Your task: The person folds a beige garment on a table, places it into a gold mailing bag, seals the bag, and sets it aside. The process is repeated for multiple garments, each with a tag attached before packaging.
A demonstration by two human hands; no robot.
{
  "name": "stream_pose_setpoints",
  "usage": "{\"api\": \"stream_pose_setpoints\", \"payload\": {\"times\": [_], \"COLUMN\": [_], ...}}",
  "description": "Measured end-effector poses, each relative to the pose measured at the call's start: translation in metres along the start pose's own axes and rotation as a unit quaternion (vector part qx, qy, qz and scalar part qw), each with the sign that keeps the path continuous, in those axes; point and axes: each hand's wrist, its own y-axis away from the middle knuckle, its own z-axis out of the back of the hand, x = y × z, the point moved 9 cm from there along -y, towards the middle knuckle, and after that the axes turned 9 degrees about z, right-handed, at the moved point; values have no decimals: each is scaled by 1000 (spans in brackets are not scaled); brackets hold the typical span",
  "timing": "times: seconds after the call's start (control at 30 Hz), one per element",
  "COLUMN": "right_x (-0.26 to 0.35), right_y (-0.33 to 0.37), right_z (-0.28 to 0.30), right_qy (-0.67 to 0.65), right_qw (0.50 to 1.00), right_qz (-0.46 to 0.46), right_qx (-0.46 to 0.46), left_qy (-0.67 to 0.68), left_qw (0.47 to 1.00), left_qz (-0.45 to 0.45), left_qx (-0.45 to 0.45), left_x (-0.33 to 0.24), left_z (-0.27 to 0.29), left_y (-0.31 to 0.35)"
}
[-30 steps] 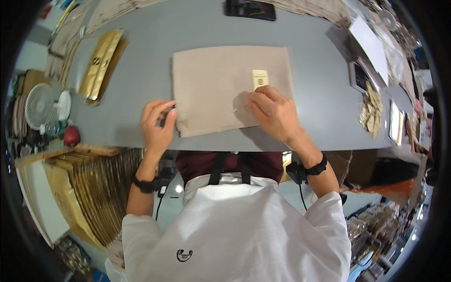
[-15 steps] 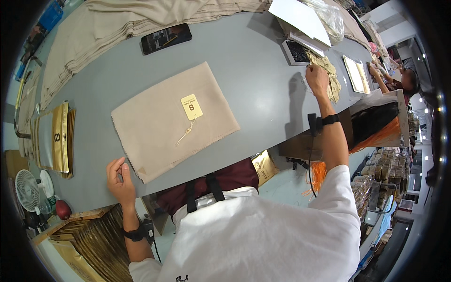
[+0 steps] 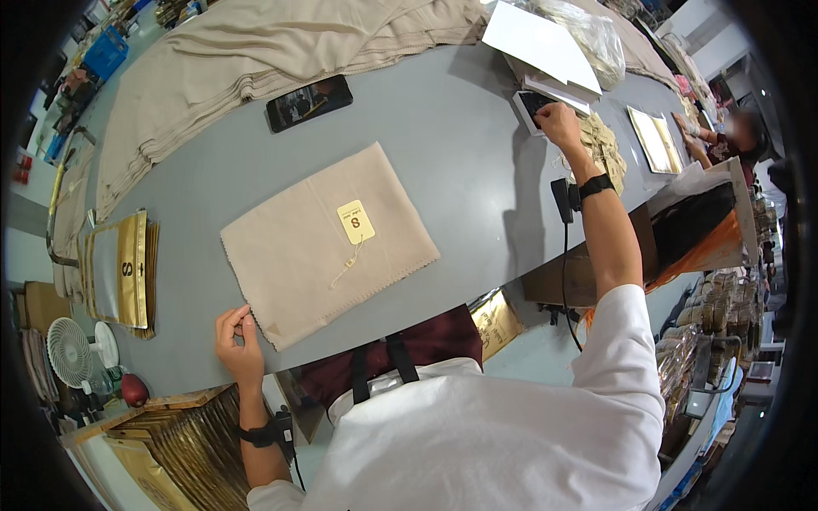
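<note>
A folded beige cloth [image 3: 298,247] lies flat on the grey table, its stitched edges facing left and front. On top of it rests a cream hang tag [image 3: 355,222] with a thin loop of string. My left hand [image 3: 239,345] is beside the cloth's near left corner, loosely bent with the thumb apart and nothing in it. At the right, my right hand [image 3: 560,126] reaches over a small white box [image 3: 524,113] with dark contents. Its fingers are closed at the box; what they hold, if anything, is hidden. A pile of cream tags [image 3: 605,157] lies beneath that wrist.
A phone [image 3: 308,103] lies beyond the cloth, before a heap of beige fabric [image 3: 298,43]. Gold-edged packets [image 3: 119,272] are stacked at the left, above a white fan [image 3: 70,352]. White card [image 3: 541,47] stands behind the box. Another person [image 3: 737,140] works at far right.
My right hand has moved from the tag pile left and farther to the small box of dark contents. My left hand stays by the cloth's corner. The whole view has shifted slightly.
</note>
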Motion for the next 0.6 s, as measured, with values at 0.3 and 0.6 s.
{"api": "stream_pose_setpoints", "payload": {"times": [0.3,0.6], "right_x": [-25,150], "right_y": [9,58], "right_z": [11,27], "right_qy": [-90,-419], "right_qw": [991,907], "right_qz": [-73,27], "right_qx": [-66,-40], "left_qy": [13,68], "left_qw": [1000,992], "left_qz": [-3,-76], "left_qx": [9,-68], "left_x": [-1,-56], "left_z": [-2,7], "left_y": [-1,7]}}
